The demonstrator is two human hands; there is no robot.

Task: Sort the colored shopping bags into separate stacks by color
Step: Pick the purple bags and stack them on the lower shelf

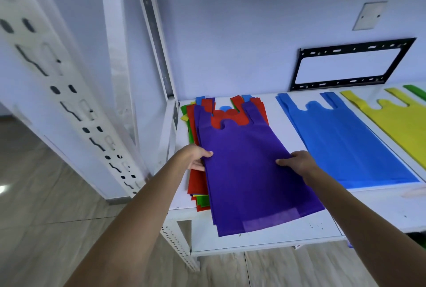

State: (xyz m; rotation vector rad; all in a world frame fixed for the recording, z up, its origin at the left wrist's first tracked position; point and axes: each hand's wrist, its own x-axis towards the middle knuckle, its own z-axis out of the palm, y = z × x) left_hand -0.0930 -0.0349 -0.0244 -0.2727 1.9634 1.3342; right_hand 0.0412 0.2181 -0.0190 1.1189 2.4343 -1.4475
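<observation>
Left hand (197, 158) and right hand (297, 163) pinch the purple bag (249, 171) at its side edges; long axis runs 12-to-6; blue stack (345, 139) lies at 3 o'clock, nearer the right hand.

- We count two hands, the left hand (198, 158) and the right hand (297, 162).
- We see one purple bag (249, 171) on top of one mixed pile (196, 185); how many bags lie in it we cannot tell.
- We count one blue stack (345, 139), one yellow stack (401, 123) and one green bag (416, 91) at the edge.
- We see one black bracket (350, 65) and one wall plate (370, 15).
</observation>
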